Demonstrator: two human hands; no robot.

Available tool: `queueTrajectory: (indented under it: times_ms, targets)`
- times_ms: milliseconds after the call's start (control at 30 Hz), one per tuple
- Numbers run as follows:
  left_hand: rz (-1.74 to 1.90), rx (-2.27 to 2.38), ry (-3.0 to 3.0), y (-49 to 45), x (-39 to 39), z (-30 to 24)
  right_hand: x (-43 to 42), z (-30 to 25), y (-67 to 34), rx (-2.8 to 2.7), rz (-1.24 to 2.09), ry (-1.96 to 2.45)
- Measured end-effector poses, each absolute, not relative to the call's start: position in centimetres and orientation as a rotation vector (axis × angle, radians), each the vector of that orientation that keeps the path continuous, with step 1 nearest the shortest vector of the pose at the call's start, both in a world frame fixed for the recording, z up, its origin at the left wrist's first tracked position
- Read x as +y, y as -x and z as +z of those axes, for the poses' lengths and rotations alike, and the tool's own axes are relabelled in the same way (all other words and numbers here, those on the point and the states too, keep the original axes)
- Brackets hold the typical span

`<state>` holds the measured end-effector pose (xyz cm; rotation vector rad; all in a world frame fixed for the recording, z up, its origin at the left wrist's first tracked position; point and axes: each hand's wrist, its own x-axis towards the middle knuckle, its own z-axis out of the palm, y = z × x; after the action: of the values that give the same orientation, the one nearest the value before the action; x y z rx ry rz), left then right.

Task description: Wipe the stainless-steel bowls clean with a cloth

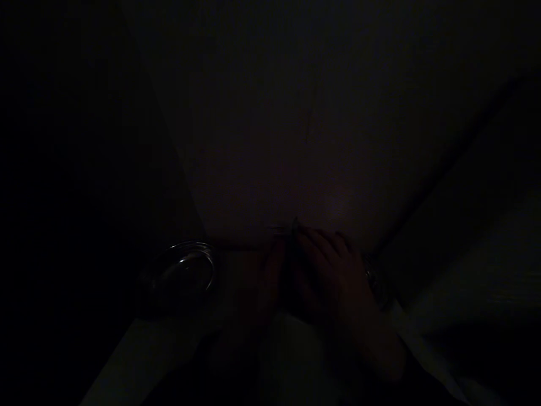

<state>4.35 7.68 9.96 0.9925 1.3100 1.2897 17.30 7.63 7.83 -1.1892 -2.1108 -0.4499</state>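
The view is very dark, and only outlines show. My right hand point(338, 268) is at the lower middle, its fingers bent and closed around something I cannot make out. Close on its left is my left hand point(264, 282), mostly in shadow, with its fingers curled in toward the same spot. Between the fingertips a small thing with a faint shiny edge point(295, 226) sticks up, and thin pale lines run left from it. Its kind is too dark to tell.
A shiny round bowl point(211, 270) stands left of my hands. Behind my right wrist, another shiny, ridged thing point(372, 279) is partly hidden. Beyond the hands rises a broad dark surface point(270, 141). A paler surface point(139, 355) lies at lower left.
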Motion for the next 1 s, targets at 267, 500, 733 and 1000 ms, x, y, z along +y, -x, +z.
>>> queueTrajectory:
  times_ms: [267,500,733,1000]
  targets:
    - [1.244,1.374,-1.002,-3.5,7.9,9.8,6.8,7.9,-16.6,-2.16,-0.524,1.066]
    - [1.199,1.229,-1.17,-3.7,7.5,9.3,8.1,8.5,-18.4,-2.069,-0.393,1.31]
    - [1.239,1.318,-1.134,-3.2,7.8,9.8,6.8,7.9,-16.8,-2.108,-0.52,1.068]
    - [1.204,1.247,-1.191,-3.6,7.6,9.5,8.6,8.0,-18.4,-2.063,-0.318,1.25]
